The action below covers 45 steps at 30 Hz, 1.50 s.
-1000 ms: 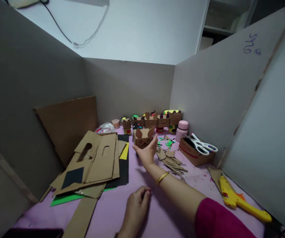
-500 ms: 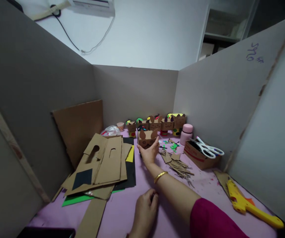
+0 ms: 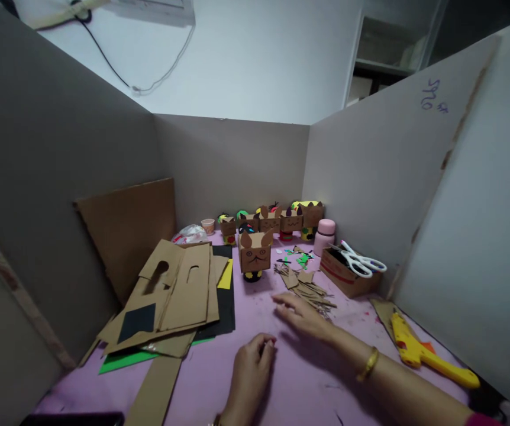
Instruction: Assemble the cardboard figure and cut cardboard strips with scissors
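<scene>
Head view shows right hand (image 3: 302, 316) outstretched, loosely spread; left hand (image 3: 250, 367) curled, its grip unclear.

We are facing what seems to be a craft work booth: grey partitions (image 3: 232, 157) are closing in a pinkish counter (image 3: 299, 378) on three sides, and handwritten marks (image 3: 432, 94) are showing on the right-hand one. Cut cardboard sheets (image 3: 186, 296) are lying piled at the left, while brown scraps (image 3: 306, 287) and green bits (image 3: 303, 260) are littering the middle. White-handled scissors (image 3: 353, 257) are resting on a small box (image 3: 341, 276), and a yellow glue gun (image 3: 408, 348) is lying to the right. Cardboard animal figures (image 3: 255, 260) are standing farther back. Above, a white wall (image 3: 255, 59) is carrying a looping cable (image 3: 170, 69).
</scene>
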Each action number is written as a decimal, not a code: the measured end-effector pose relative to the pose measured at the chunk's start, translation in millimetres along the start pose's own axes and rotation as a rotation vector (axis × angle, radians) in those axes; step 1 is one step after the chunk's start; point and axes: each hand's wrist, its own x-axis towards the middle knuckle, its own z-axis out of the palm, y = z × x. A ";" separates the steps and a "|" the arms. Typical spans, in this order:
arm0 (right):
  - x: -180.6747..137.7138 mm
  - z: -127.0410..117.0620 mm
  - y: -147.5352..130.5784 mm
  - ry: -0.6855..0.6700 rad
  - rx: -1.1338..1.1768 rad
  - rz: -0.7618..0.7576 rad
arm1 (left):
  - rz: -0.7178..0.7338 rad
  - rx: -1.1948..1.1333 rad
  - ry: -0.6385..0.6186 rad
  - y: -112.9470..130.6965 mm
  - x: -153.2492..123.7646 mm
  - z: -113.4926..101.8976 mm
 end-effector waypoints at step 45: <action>-72.0 -2.6 -20.6 -0.192 0.561 0.382 | -0.183 -0.222 -0.227 18.4 -24.1 10.6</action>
